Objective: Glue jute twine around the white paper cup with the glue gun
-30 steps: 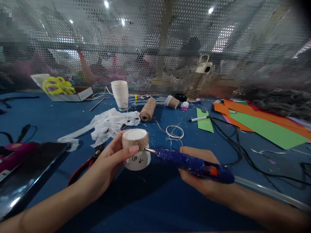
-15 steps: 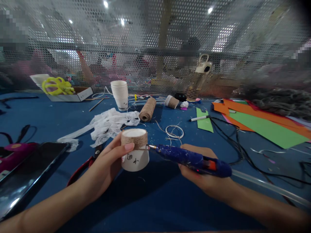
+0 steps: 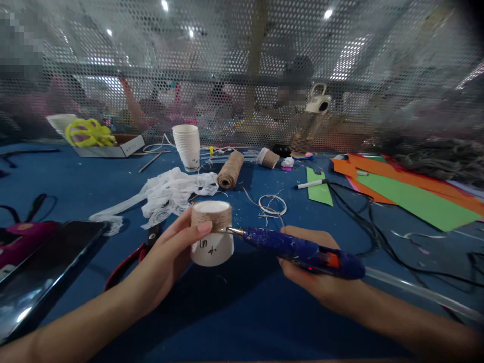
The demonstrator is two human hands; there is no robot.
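Observation:
My left hand (image 3: 170, 257) is wrapped round an upturned white paper cup (image 3: 210, 234), thumb pressed on the jute twine wound about its upper part. Black marks are written on the cup's bare lower part. My right hand (image 3: 313, 272) grips a blue hot glue gun (image 3: 298, 250), held level. Its metal nozzle touches the cup's side just below the twine band. A clear glue stick juts out of the gun's back toward the right.
On the blue table (image 3: 242, 312) lie a jute twine spool (image 3: 230, 170), white lace (image 3: 166, 194), a stack of paper cups (image 3: 187, 147), a twine coil (image 3: 272, 205), a marker (image 3: 310, 185), coloured paper sheets (image 3: 412, 194), black cables (image 3: 378, 232), red-handled pliers (image 3: 130, 259) and a dark tablet (image 3: 41, 275). A perforated screen stands behind.
My left hand has turned the cup a little, so the black marks have shifted. The glue gun nozzle stays at the cup's side below the twine.

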